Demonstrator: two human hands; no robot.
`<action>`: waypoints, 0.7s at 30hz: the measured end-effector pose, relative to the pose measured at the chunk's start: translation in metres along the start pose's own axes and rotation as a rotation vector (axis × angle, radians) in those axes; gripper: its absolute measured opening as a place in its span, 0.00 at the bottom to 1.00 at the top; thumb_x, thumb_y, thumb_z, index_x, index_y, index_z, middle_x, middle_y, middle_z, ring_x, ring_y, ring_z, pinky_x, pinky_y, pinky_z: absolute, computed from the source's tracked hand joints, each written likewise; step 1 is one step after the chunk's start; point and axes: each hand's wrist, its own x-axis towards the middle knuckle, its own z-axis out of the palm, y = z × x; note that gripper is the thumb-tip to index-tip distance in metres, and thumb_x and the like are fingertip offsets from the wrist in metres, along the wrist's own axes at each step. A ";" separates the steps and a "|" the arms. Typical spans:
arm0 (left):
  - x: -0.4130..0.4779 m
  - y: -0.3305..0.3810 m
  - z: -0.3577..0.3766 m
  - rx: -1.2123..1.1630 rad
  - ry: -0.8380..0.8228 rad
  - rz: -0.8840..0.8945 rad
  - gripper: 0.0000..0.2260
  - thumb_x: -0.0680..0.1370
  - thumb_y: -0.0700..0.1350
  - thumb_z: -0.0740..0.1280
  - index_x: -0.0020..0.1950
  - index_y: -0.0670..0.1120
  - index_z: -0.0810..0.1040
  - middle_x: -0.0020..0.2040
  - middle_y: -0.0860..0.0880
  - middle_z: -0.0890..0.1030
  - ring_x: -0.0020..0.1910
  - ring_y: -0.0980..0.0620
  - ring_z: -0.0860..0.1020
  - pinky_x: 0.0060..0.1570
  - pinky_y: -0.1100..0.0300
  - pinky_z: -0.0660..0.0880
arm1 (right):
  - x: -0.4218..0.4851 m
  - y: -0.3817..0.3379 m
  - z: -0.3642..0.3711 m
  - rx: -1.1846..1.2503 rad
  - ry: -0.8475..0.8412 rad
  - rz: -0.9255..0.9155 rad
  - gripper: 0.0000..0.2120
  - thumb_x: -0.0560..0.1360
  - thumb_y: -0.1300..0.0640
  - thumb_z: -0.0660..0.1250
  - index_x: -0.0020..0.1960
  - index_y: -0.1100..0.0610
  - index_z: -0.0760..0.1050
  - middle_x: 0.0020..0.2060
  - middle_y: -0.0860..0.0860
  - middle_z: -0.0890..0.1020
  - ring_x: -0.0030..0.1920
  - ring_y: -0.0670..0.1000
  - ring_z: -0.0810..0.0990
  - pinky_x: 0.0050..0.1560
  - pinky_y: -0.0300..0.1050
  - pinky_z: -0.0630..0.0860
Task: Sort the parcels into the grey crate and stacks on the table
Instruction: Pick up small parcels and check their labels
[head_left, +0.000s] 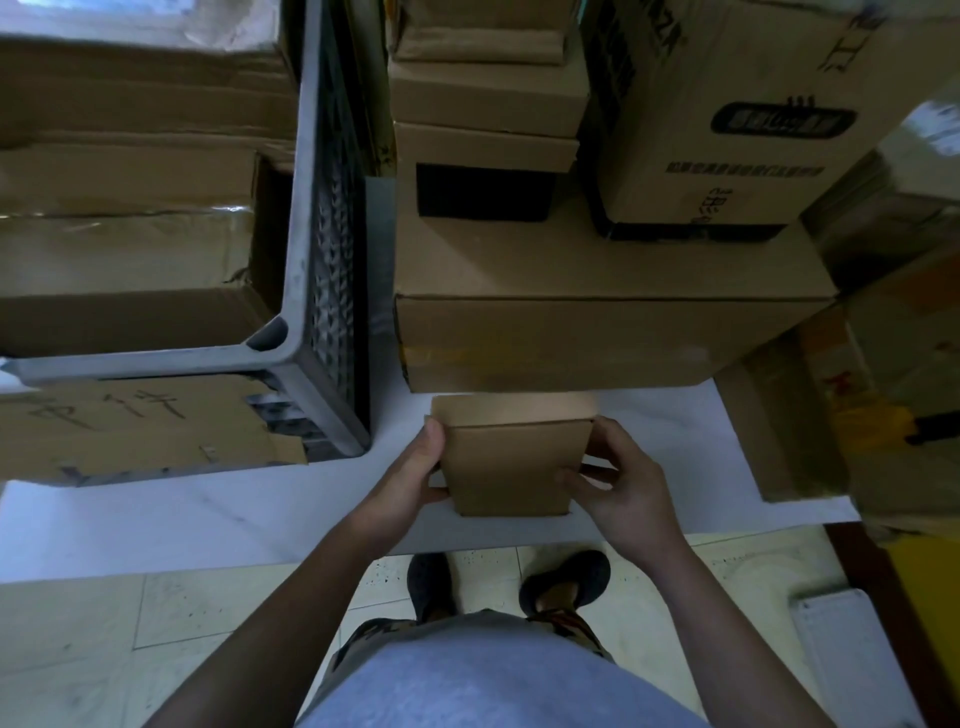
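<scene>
Head view. One grey crate (322, 260) sits left on the counter (208, 519), holding brown cartons, count unclear. Left hand (415, 467) and right hand (618, 483) each have a grip curled round one small parcel (511, 462) at the counter's near edge, just before the base box (597, 338). Best to keep it level, choose crate or stack, and set it flush. Stack at right: one base box, three smaller boxes, one printed carton (727, 130). More boxes at far right are blurred.
</scene>
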 end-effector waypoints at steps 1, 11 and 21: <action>-0.001 0.002 0.002 -0.023 0.000 -0.010 0.37 0.61 0.81 0.58 0.63 0.63 0.71 0.68 0.56 0.75 0.69 0.55 0.73 0.70 0.46 0.69 | -0.001 -0.002 0.000 0.005 -0.016 0.005 0.23 0.74 0.62 0.74 0.61 0.41 0.73 0.53 0.36 0.81 0.56 0.38 0.78 0.53 0.34 0.78; -0.007 0.027 0.025 0.077 0.066 -0.012 0.11 0.84 0.57 0.52 0.52 0.60 0.74 0.52 0.63 0.77 0.47 0.73 0.77 0.61 0.58 0.72 | 0.000 -0.029 0.010 0.226 -0.026 0.277 0.12 0.83 0.47 0.53 0.56 0.45 0.75 0.51 0.38 0.74 0.50 0.35 0.73 0.57 0.39 0.66; -0.006 0.025 0.024 0.198 0.051 0.002 0.29 0.72 0.74 0.59 0.66 0.59 0.74 0.65 0.59 0.77 0.65 0.61 0.73 0.73 0.47 0.66 | 0.004 -0.029 -0.004 0.247 -0.063 0.302 0.11 0.83 0.52 0.55 0.61 0.49 0.74 0.61 0.47 0.77 0.63 0.48 0.73 0.72 0.56 0.67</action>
